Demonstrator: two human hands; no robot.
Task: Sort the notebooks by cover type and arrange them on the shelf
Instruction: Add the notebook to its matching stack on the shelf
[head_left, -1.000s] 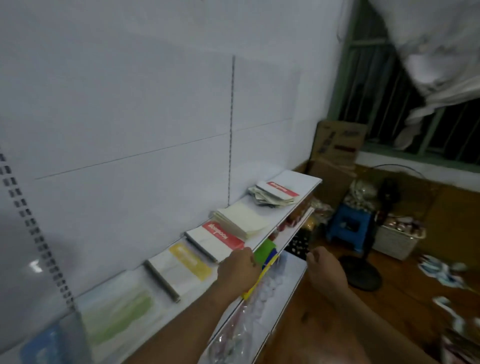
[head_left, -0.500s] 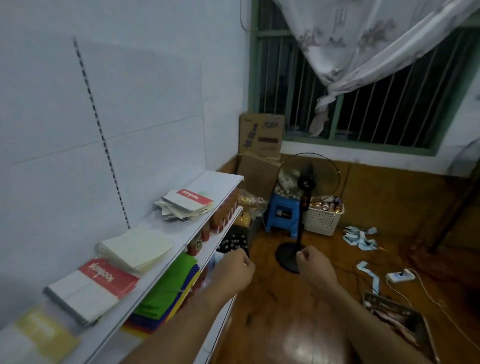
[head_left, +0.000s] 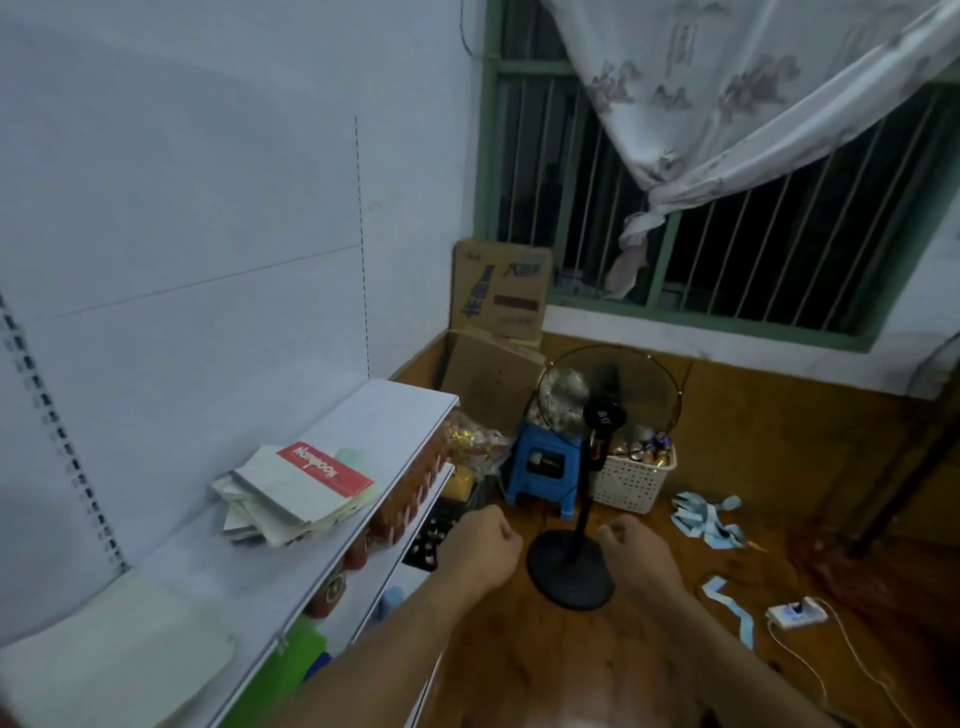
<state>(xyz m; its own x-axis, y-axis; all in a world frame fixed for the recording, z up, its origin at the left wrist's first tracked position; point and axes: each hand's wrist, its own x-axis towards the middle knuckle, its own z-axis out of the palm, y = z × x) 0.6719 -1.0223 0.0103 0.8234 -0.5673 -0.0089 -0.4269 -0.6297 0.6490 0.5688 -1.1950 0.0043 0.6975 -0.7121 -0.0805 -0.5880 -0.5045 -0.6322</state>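
A white shelf (head_left: 405, 410) runs along the wall on the left. On it lies a messy pile of notebooks (head_left: 280, 501); the top one is white with a red band (head_left: 324, 467). Nearer to me a pale cream notebook (head_left: 130, 654) lies flat on the same shelf. My left hand (head_left: 483, 543) hangs in front of the shelf's edge, fingers curled, holding nothing. My right hand (head_left: 631, 548) is beside it over the floor, also curled and empty. Neither hand touches a notebook.
A standing fan (head_left: 597, 467) rises from a round base just beyond my hands. Behind it are a blue stool (head_left: 543, 467), a white basket (head_left: 631, 480) and cardboard boxes (head_left: 498, 291). Lower shelves hold red-striped goods (head_left: 410, 499). Blue paper strips (head_left: 706, 519) and a power strip (head_left: 795, 613) lie on the wooden floor.
The view has swung right along the shelf toward the window corner. My left hand has come off the shelf edge, and both hands now hang together in front of me.
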